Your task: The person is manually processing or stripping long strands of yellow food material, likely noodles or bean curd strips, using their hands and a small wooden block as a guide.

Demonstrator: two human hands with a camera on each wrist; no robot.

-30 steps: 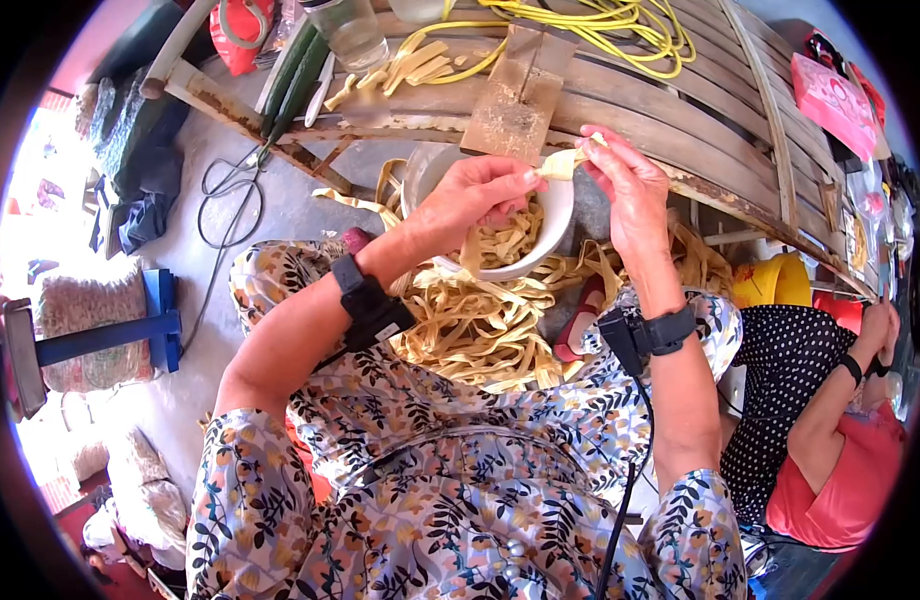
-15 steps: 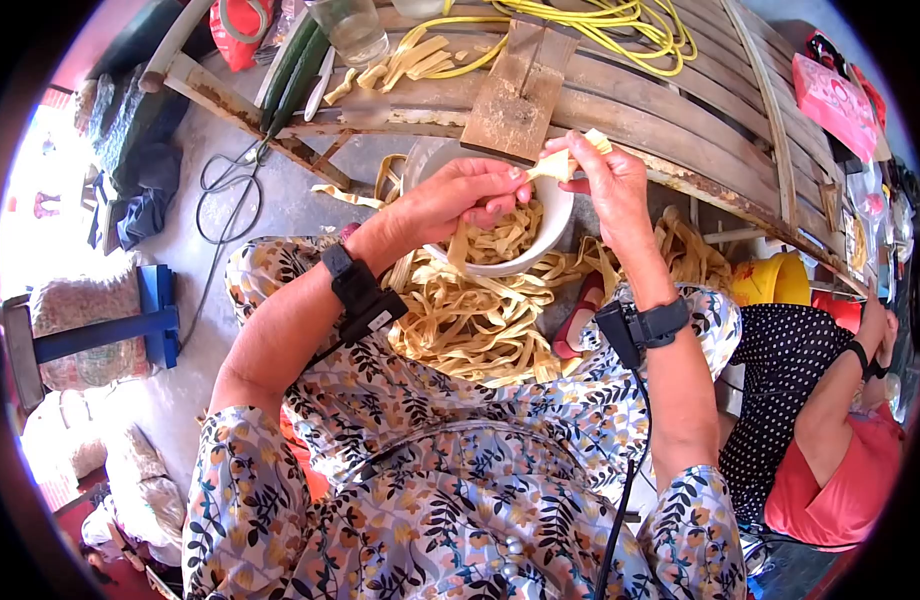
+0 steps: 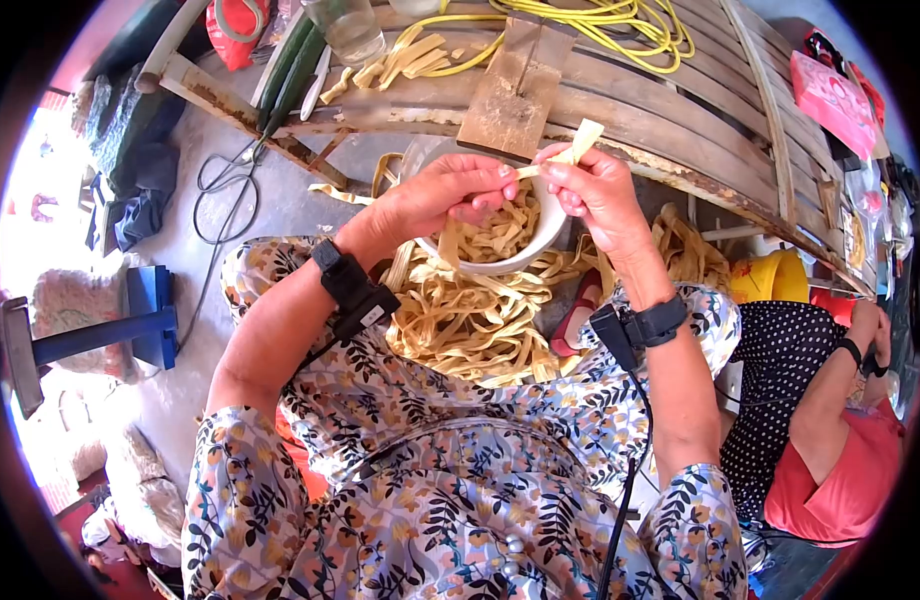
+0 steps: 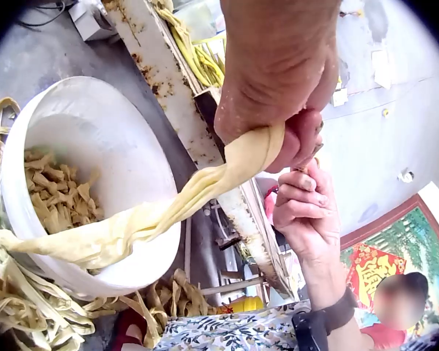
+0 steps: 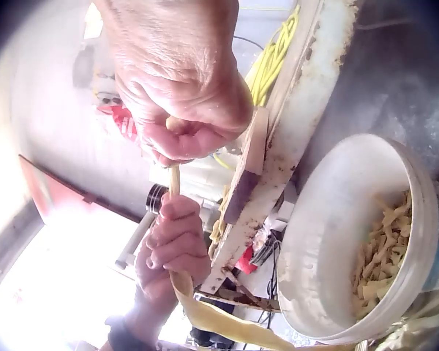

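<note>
Between the two hands runs a pale yellow strip (image 4: 183,197), its wide end (image 3: 586,138) standing up above the right hand. My left hand (image 3: 442,192) pinches the strip, and its long part hangs across the bucket rim in the left wrist view. The right hand (image 3: 598,192) has fingers and thumb curled round it a short way off; in the right wrist view this hand (image 5: 179,95) is above the left hand (image 5: 172,245). Below them is a white bucket (image 5: 329,219) with short yellow pieces (image 5: 384,252) inside.
A slatted bench (image 3: 640,110) holds a wooden block (image 3: 512,90), yellow cord (image 3: 635,30), cut pieces (image 3: 415,58), a glass (image 3: 348,35) and long green vegetables (image 3: 288,75). Long strips (image 3: 470,320) lie below the bucket. Another person (image 3: 830,440) sits at right.
The right hand has moved down and left, closer to the left hand, and its fingers have curled in round the strip. The strip's wide end now points up.
</note>
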